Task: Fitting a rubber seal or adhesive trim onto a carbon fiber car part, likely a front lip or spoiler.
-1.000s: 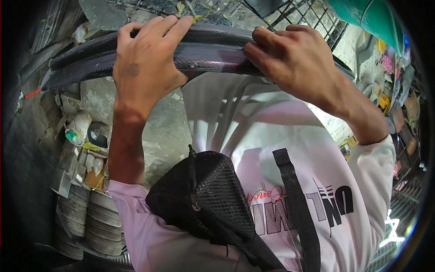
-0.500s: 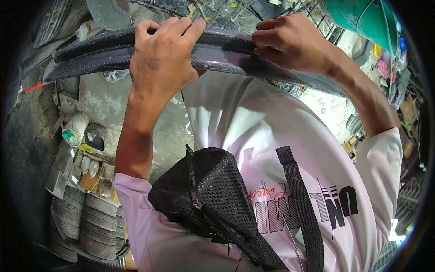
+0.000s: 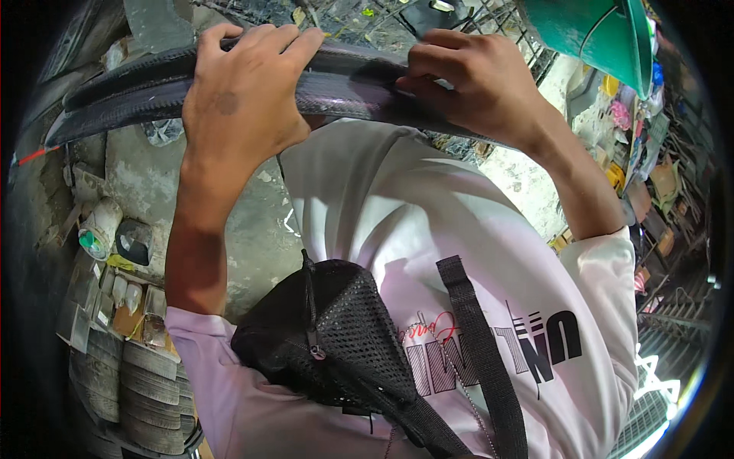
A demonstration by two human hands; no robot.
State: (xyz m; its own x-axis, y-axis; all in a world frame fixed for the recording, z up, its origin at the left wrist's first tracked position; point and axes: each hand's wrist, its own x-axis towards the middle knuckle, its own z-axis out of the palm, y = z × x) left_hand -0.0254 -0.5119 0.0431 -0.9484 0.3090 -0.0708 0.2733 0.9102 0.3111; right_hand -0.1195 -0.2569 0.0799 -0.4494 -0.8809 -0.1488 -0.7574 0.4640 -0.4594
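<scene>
A long, curved black tyre point(image 3: 344, 96) stretches across the top of the head view, its textured sidewalls and central channel showing. My left hand point(image 3: 243, 99) is wrapped over it left of the middle, fingers bent across the far edge and thumb underneath. Farther right, the curled fingers of my right hand point(image 3: 478, 86) pinch the tyre's edge, with the knuckles up. Their tips are partly hidden against the dark rubber. Both forearms are raised in front of my chest, where a black mesh pouch point(image 3: 321, 329) hangs on a strap.
A green plastic container point(image 3: 589, 38) stands at the upper right, near clutter on the floor. At the lower left are stacks of tread strips point(image 3: 149, 390), a cardboard box point(image 3: 128, 321) with bottles, and a white tub point(image 3: 99, 226). Grey concrete floor point(image 3: 252, 222) lies beneath the tyre.
The view has turned slightly, and most things sit farther left in it. Both hands keep their hold on the tyre, with little change in their grip.
</scene>
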